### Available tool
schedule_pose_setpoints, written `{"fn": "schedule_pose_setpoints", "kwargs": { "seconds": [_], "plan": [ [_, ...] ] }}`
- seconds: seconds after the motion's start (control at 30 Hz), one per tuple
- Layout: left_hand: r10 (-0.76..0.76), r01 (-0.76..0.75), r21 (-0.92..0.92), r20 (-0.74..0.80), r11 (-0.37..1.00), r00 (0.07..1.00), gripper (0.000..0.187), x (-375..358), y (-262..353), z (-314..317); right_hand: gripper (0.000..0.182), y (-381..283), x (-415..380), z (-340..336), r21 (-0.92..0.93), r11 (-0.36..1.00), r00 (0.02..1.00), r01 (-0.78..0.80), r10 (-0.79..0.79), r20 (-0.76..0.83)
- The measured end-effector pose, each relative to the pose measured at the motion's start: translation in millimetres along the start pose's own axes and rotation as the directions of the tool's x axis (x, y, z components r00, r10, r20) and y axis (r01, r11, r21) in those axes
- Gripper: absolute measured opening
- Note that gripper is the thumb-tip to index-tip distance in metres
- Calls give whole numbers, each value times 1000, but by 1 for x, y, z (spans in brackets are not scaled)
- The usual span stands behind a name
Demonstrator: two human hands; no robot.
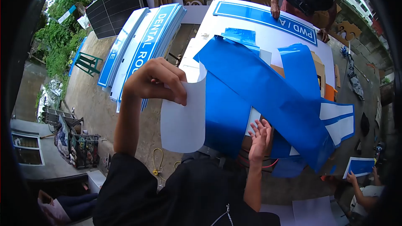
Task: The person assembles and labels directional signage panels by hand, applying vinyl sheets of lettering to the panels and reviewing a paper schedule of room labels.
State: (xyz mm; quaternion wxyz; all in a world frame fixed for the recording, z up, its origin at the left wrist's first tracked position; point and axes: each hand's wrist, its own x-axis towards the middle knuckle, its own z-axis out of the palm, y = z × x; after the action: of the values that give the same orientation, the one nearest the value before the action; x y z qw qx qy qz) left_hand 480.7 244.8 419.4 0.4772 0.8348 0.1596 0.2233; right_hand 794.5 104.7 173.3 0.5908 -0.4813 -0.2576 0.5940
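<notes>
- Left hand (169,83), left of centre: thumb and fingers pinched on a curled white sheet (183,119).
- Right hand (260,141), below and right of centre: fingers loosely spread, gripping nothing.
- Blue sheets (268,96) overlap around the centre.

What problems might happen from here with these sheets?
The white sheet, bent where the left hand pinches it, could crease. The blue sheets overlap, so moving one may drag another. The right hand is open and seems to grip nothing, so they might slide.
</notes>
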Motion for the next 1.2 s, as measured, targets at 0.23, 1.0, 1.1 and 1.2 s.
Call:
{"fn": "schedule_pose_setpoints", "kwargs": {
  "seconds": [0.23, 1.0, 1.1, 1.2],
  "plan": [
    [-210, -18, -379, -552, 925, 807, 13, -88, -51, 33, 78, 28, -5, 57, 471, 670, 810, -574, 382, 445],
    [-677, 196, -706, -708, 681, -200, 31, -114, -67, 298, 56, 45, 72, 35, -799, 56, 763, 599, -342, 548],
    [-128, 71, -121, -987, 990, 100, 41, -57, 55, 233, 48, 58, 70, 33, -814, 19, 783, 581, -285, 552],
    [451, -308, 365, -846, 879, 285, 54, -19, 134, 203, 47, 57, 67, 30, -813, -1, 781, 583, -276, 560]
  ]
}}
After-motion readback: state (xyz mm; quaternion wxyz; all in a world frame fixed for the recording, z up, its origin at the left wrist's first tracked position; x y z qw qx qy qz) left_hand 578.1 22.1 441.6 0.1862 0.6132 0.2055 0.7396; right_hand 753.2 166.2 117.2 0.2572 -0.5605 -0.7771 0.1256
